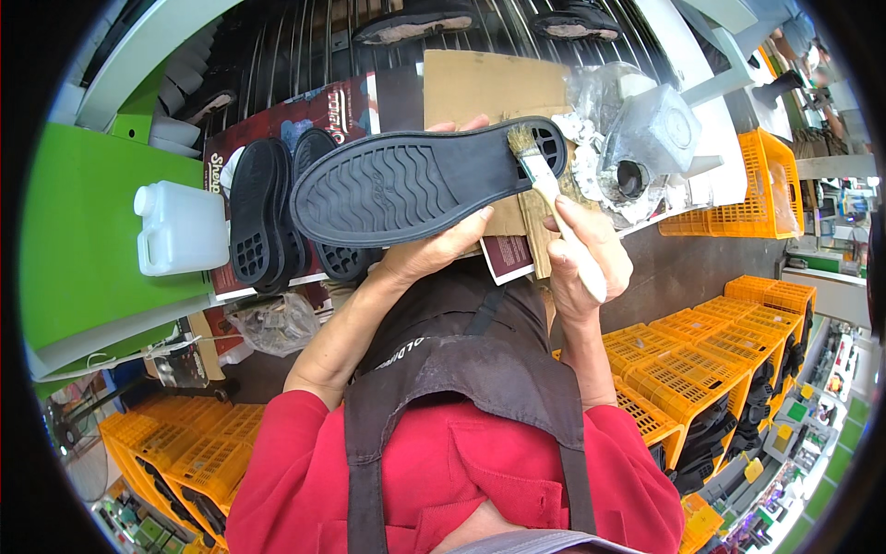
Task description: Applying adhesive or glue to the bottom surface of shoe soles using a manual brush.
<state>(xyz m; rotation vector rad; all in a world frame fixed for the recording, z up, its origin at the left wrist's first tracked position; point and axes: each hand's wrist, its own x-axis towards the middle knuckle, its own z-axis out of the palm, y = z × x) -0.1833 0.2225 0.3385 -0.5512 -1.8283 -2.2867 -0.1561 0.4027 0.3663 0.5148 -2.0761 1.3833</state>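
We see the black shoe sole [388, 185] in the upper middle of the frame, tread side up, with its broad toe end to the left and its heel end to the right. Our left hand [436, 254] holds it from below: the thumb lies at the lower edge, and fingertips show past the upper edge. Our right hand [595, 258] is closed round the pale handle of a brush [546, 185], whose bristles touch the heel end beside its hollow cells.

Left of the sole we have a stack of black soles [258, 217], and just beyond it a white jug [187, 233] near a green surface [83, 222]. A cardboard sheet [494, 85] lies above the sole, and a wooden strip [536, 233] shows below the heel. To the right of the heel we see a clear plastic container [657, 129] leaning over the white-crusted clutter. Dark shoes [415, 26] rest on metal bars [295, 51] along the top, and orange crates [688, 346] line the lower right.
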